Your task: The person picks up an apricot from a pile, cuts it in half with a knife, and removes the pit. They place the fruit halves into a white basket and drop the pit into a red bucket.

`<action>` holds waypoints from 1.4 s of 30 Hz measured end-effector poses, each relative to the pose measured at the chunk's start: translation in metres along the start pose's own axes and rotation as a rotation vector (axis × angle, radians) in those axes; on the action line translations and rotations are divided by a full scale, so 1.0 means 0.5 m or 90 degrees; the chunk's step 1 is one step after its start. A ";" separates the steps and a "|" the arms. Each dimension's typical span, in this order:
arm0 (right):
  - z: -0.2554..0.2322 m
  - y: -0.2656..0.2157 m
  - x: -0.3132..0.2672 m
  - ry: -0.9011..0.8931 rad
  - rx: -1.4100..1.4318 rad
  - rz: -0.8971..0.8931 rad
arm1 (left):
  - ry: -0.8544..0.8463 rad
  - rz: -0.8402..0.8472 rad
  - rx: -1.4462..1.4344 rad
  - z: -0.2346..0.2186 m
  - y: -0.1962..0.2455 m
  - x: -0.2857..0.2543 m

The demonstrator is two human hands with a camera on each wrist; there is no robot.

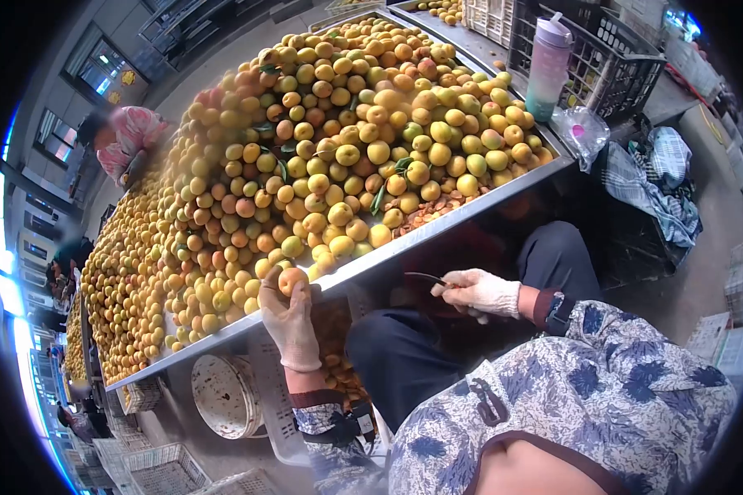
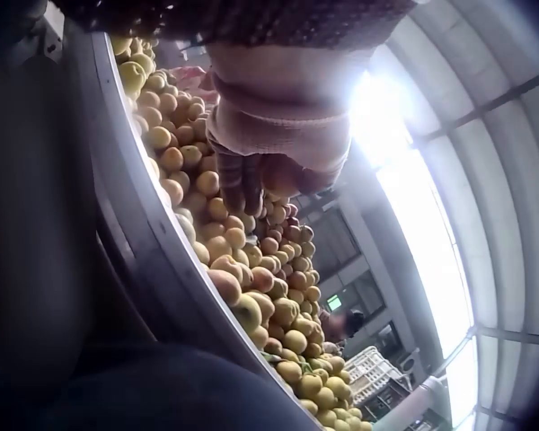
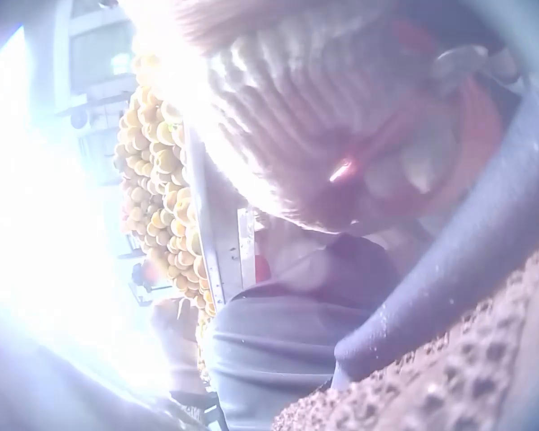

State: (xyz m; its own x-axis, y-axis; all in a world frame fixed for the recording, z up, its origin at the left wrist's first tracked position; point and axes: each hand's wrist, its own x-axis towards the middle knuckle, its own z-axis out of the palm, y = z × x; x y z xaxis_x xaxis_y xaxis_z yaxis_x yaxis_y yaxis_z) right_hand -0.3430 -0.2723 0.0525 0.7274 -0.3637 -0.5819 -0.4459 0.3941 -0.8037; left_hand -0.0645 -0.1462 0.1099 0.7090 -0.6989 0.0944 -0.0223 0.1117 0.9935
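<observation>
My gloved left hand holds one orange apricot between thumb and fingers, at the metal edge of a table heaped with yellow and orange apricots. In the left wrist view the same apricot shows under the gloved hand. Over my lap, my gloved right hand grips a small tool with a thin curved blade, which points left towards the table edge; its handle is hidden in the fingers. Glare washes out much of the right wrist view around the glove.
Cut apricot pieces lie along the table's near edge. Below it are a crate of apricot pieces and a speckled white bucket. A tumbler, plastic bag and black crate stand right. Another person bends at the far left.
</observation>
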 end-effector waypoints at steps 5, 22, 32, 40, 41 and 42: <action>0.068 -0.129 -0.080 0.083 0.053 -0.248 | -0.124 -0.066 -0.049 0.119 0.017 -0.112; 0.054 -0.110 -0.166 0.336 -0.034 -0.457 | -0.338 -0.205 -0.392 0.268 0.021 -0.210; 0.068 -0.101 -0.192 0.370 -0.272 -0.387 | -0.405 -0.242 -0.439 0.272 0.008 -0.208; 0.075 -0.082 -0.177 0.398 -0.299 -0.404 | -0.225 -0.047 -0.172 0.293 -0.002 -0.234; 0.079 -0.086 -0.182 0.392 -0.312 -0.397 | -0.227 -0.016 -0.127 0.293 0.007 -0.239; 0.081 -0.088 -0.185 0.386 -0.324 -0.390 | -0.227 -0.016 -0.127 0.290 0.007 -0.239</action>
State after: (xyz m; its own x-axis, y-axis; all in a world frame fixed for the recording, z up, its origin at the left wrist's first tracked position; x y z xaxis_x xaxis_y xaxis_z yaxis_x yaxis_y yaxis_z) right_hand -0.3693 -0.2218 0.1467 0.5802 -0.8084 0.0994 -0.3570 -0.3621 -0.8611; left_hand -0.2516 -0.1646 0.1112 0.4184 -0.9002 0.1206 0.1544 0.2014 0.9673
